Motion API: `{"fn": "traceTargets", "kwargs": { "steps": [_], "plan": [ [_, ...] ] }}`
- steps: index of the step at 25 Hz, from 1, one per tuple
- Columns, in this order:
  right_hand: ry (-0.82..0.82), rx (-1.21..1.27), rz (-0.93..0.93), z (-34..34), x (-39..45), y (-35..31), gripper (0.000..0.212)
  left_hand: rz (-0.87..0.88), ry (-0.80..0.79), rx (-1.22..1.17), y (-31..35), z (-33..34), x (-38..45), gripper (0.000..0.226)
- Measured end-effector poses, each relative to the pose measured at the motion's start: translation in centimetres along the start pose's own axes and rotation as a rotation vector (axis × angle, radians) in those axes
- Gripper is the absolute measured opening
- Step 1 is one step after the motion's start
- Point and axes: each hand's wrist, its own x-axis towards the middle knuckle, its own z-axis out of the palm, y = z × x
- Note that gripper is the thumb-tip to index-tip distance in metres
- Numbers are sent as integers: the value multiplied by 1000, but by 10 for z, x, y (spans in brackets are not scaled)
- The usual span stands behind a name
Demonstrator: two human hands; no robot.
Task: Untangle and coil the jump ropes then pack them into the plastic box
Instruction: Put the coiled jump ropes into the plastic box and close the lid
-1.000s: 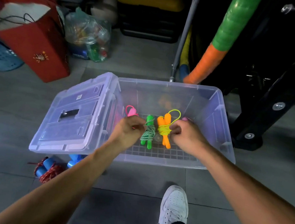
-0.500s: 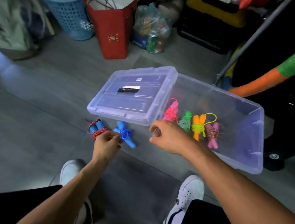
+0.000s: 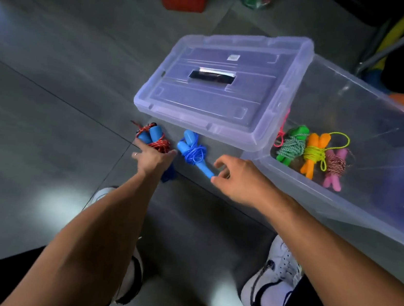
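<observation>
On floor | left hand (image 3: 153, 157) spread, touching red rope (image 3: 152, 139) | right hand (image 3: 237, 180) loose, fingertips at blue rope (image 3: 194, 153)

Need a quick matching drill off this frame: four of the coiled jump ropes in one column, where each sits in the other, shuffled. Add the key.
Column 1
1. red-corded rope with blue handles
2. all-blue rope
3. green rope
4. pink rope

Column 2
A. in the plastic box, rightmost of the row
B. on the floor, under the left hand fingertips
C. in the box, next to the lid edge
D. on the floor, just ahead of the right hand

Pairs: 1-B, 2-D, 3-C, 4-A
</observation>
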Motion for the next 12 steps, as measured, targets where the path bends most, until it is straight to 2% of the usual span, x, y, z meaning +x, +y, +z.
{"fn": "traceTargets", "kwargs": {
  "steps": [2,3,6,8,10,12],
  "plan": [
    [3,-62,12,18,22,4,34,17,18,-2,-4,5,8,96],
    [9,-78,14,28,33,5,36,4,41,-75,-11,7,11,95],
    [17,-3,90,55,74,0,50,-117,74,-534,-37,7,8,87],
    [93,139,136,72,99,-3,58,-155,53,-708,-53,-1,4,72],
    [170,241,140,89,116,-5,69,-175,-16,-748,-70,-9,12,57],
    [211,279,133,103,123,0,70,-156,-89,-757,-83,-16,19,62]
  ]
}}
